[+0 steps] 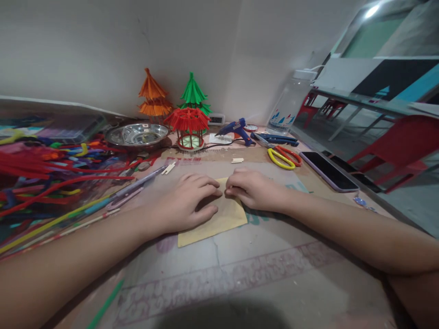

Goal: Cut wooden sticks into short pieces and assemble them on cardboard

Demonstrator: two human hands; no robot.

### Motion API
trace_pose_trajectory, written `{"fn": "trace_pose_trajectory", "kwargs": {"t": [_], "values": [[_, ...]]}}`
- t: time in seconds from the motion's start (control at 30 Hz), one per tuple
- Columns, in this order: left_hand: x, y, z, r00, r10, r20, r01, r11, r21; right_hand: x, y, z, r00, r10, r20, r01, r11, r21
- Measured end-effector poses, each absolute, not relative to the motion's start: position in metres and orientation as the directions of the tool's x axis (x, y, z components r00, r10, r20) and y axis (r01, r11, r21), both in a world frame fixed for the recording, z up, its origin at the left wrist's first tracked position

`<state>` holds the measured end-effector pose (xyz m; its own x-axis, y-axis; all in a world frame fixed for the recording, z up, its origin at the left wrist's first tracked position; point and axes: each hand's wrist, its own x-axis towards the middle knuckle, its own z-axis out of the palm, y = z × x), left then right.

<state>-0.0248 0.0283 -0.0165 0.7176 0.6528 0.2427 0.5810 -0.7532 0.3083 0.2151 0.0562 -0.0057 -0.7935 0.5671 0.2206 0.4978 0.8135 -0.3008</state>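
Note:
A tan sheet of paper (pixel 222 219) lies flat on the table in front of me. My left hand (pixel 187 201) rests palm down on its left part, fingers pressing the sheet. My right hand (pixel 252 188) sits at the sheet's far right edge, fingers curled and pinching or pressing the paper there. The fingertips of both hands almost meet above the sheet's top edge.
A pile of coloured pipe cleaners (pixel 41 173) fills the left. Behind stand a metal bowl (pixel 137 135), red (pixel 187 128), orange (pixel 153 98) and green (pixel 194 93) pagoda models, a blue glue gun (pixel 236 130), scissors (pixel 283 157), a phone (pixel 328 171) and a plastic jar (pixel 291 103). Small wooden sticks (pixel 237 160) lie nearby.

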Motion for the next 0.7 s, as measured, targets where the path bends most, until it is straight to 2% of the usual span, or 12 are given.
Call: {"fn": "trace_pose_trajectory", "kwargs": {"t": [0.07,0.2,0.33,0.43,0.57,0.7], "values": [[-0.0248,0.0282,-0.0165,0.718,0.652,0.244,0.580,-0.754,0.308,0.2159,0.0568,-0.0062,-0.783,0.585,0.212,0.517,0.801,-0.303],[-0.0249,0.0278,-0.0164,0.721,0.647,0.247,0.576,-0.758,0.307,0.2163,0.0562,-0.0072,-0.811,0.537,0.232,0.455,0.828,-0.327],[-0.0251,0.0282,-0.0166,0.719,0.647,0.254,0.574,-0.759,0.307,0.2158,0.0553,-0.0074,-0.789,0.566,0.240,0.491,0.814,-0.310],[-0.0251,0.0287,-0.0167,0.725,0.639,0.257,0.568,-0.766,0.301,0.2151,0.0549,-0.0085,-0.812,0.525,0.253,0.438,0.836,-0.330],[-0.0249,0.0284,-0.0166,0.723,0.641,0.257,0.574,-0.765,0.290,0.2150,0.0558,-0.0096,-0.795,0.539,0.278,0.467,0.837,-0.287],[-0.0249,0.0279,-0.0162,0.723,0.646,0.245,0.577,-0.759,0.302,0.2150,0.0558,-0.0087,-0.808,0.529,0.260,0.440,0.835,-0.331]]}}
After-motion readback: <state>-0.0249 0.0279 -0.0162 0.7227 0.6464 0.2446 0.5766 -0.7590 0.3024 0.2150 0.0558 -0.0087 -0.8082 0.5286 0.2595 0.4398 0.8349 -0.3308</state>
